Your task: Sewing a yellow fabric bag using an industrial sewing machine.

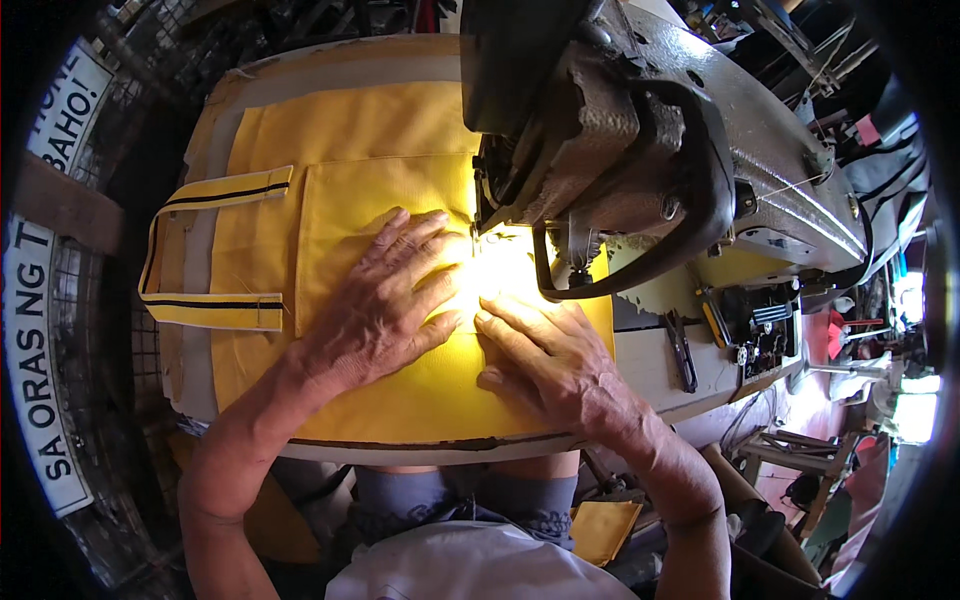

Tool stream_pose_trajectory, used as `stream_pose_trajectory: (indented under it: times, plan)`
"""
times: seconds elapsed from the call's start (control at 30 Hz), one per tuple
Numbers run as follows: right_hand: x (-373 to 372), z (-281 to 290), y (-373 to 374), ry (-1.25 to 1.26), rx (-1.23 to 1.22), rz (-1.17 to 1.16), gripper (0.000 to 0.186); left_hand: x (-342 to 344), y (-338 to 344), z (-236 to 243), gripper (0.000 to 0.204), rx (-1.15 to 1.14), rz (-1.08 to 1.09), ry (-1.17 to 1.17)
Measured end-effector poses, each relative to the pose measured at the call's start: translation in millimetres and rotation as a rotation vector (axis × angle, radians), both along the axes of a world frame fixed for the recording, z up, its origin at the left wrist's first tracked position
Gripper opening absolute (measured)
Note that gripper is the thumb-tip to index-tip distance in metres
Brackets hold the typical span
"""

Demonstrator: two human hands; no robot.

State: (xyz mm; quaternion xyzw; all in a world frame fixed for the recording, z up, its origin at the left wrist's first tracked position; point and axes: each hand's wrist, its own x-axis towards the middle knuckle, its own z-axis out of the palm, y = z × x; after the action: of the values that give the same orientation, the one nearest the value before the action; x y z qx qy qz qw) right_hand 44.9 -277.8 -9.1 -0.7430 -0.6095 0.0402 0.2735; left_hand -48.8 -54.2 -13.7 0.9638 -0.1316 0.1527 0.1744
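Yellow fabric [420, 400] lies flat under a dark metal sewing machine [590, 130], with a square pocket panel [380, 185] on it and a striped strap [220, 312] looped at the left. My left hand [385, 300] lies palm down on the panel, fingers apart, just left of the presser foot area [478, 228]. My right hand [545, 360] rests on the fabric below the brightly lit needle area, its fingers stretched toward my left hand. The glare hides detail of the stitching spot.
Pliers [681, 350], a yellow-handled tool [713, 318] and a tray of small metal parts [770, 340] lie right of the fabric. A wire grid with signs [30, 360] stands at the left. Yellow pieces [605, 525] sit below the table's front edge. Cluttered stools and materials fill the right.
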Motion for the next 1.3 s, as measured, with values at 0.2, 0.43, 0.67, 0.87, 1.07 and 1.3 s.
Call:
stream_pose_trajectory:
  times: [0.2, 0.43, 0.67, 0.87, 1.07, 1.3]
  plan:
    - [5.7, 7.6, 8.7, 0.066, -0.026, -0.016, 0.038, 5.6, 6.6, -0.6, 0.037, 0.020, 0.005, 0.025]
    - [19.2, -9.7, 26.1, 0.259, 0.029, -0.133, 0.019, -3.9, 4.1, 1.1, 0.038, 0.023, 0.020, 0.014]
    - [29.7, -14.2, 27.1, 0.129, 0.155, -0.041, 0.024, -10.7, 10.1, -3.2, 0.036, -0.231, 0.048, 0.062]
    - [25.4, -7.8, 26.8, 0.049, 0.152, -0.048, 0.023, -12.8, 10.7, -6.7, 0.035, -0.199, 0.057, 0.069]
    - [21.3, -6.9, 25.0, -0.131, 0.068, -0.028, 0.023, -12.2, 8.6, -7.5, 0.035, -0.149, 0.033, 0.008]
    - [25.8, -12.2, 22.5, -0.232, 0.120, 0.037, 0.033, -12.1, -1.9, -3.9, 0.026, -0.100, 0.054, -0.099]
